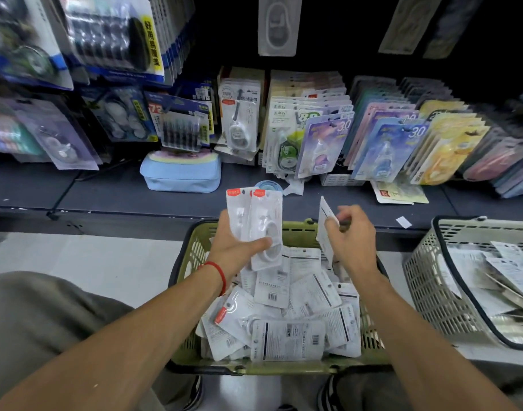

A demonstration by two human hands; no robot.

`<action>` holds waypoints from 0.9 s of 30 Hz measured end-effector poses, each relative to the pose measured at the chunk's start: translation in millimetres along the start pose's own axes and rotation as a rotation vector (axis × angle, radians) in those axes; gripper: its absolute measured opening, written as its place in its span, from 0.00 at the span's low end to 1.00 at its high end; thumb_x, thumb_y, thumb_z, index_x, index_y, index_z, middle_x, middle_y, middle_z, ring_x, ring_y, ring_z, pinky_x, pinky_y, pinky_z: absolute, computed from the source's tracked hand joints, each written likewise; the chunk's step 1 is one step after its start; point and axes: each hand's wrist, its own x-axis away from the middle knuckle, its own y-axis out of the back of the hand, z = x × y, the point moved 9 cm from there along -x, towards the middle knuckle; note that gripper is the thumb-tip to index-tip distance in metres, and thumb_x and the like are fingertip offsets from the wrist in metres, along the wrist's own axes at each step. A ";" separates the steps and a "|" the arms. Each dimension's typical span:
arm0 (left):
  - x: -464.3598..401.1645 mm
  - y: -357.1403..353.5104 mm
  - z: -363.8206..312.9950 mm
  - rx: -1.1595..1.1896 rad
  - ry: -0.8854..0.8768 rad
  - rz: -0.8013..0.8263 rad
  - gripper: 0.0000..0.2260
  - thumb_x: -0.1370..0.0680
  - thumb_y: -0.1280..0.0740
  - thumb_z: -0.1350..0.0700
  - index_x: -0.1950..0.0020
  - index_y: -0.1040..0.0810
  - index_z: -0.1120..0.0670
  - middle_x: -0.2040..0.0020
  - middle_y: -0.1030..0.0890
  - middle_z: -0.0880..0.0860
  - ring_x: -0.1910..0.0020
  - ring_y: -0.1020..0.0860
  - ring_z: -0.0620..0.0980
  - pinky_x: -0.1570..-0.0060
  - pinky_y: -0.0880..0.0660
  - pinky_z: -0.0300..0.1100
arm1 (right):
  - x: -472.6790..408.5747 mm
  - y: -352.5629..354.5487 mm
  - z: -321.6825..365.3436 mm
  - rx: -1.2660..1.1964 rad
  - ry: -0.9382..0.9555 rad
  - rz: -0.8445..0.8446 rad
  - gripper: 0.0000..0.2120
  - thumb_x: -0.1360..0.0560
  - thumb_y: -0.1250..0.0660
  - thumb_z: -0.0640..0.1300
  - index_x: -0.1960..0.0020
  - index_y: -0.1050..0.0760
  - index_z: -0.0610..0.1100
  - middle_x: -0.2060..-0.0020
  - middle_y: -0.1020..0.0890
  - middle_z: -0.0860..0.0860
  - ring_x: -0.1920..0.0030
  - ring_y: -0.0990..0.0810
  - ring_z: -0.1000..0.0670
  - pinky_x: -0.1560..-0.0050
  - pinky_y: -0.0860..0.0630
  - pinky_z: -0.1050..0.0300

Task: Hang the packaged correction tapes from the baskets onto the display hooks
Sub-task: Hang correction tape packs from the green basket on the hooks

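White packets (pixel 255 223) in left hand (pixel 235 243), another (pixel 325 229) in right hand (pixel 350 235).

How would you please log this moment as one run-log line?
left hand: holds two packs | right hand: pinches one pack | green basket: full | hung: none yet

Dim shop aisle with a stocked display
A dark shelf (pixel 111 191) runs across, above a pale tiled floor (pixel 85 256)

olive basket (pixel 192 256), white packs (pixel 255 221), red wristband (pixel 220 272)
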 end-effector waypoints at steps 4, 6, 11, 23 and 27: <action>2.4 -20.5 -34.1 0.010 -0.161 0.075 0.37 0.34 0.15 0.57 0.31 0.29 0.44 0.39 0.17 0.44 0.38 0.18 0.46 0.41 0.19 0.46 | 5.5 -11.2 63.6 -0.293 -0.085 0.037 0.15 0.23 0.34 0.60 0.59 0.34 0.54 0.63 0.24 0.59 0.65 0.26 0.63 0.59 0.31 0.54; 7.9 -29.3 -47.8 0.045 -0.220 0.115 0.37 0.35 0.14 0.56 0.31 0.28 0.44 0.38 0.17 0.43 0.37 0.18 0.45 0.41 0.19 0.46 | 13.0 -22.4 80.8 -0.455 -0.158 0.096 0.19 0.24 0.32 0.66 0.56 0.31 0.53 0.62 0.25 0.57 0.66 0.27 0.63 0.58 0.30 0.56; 11.8 -20.0 -82.4 0.118 -0.298 0.100 0.36 0.33 0.16 0.61 0.30 0.28 0.43 0.39 0.16 0.44 0.41 0.16 0.46 0.49 0.15 0.51 | 4.2 -23.2 112.2 -0.768 -0.289 0.285 0.15 0.27 0.34 0.55 0.48 0.15 0.49 0.43 0.14 0.45 0.43 0.15 0.42 0.50 0.19 0.49; 4.4 -21.9 -234.2 0.249 -0.424 0.458 0.36 0.29 0.22 0.66 0.25 0.31 0.48 0.31 0.19 0.56 0.32 0.19 0.57 0.38 0.19 0.54 | -51.7 41.8 215.3 -0.419 0.087 0.472 0.26 0.39 0.25 0.76 0.50 0.16 0.61 0.56 0.11 0.58 0.57 0.12 0.56 0.62 0.22 0.65; -12.2 -0.5 -236.6 0.247 -0.427 0.263 0.35 0.30 0.20 0.65 0.28 0.29 0.48 0.36 0.16 0.51 0.36 0.17 0.54 0.40 0.18 0.54 | -78.7 48.9 224.6 -0.239 0.159 0.234 0.22 0.38 0.34 0.81 0.58 0.19 0.65 0.64 0.14 0.61 0.59 0.15 0.54 0.60 0.24 0.54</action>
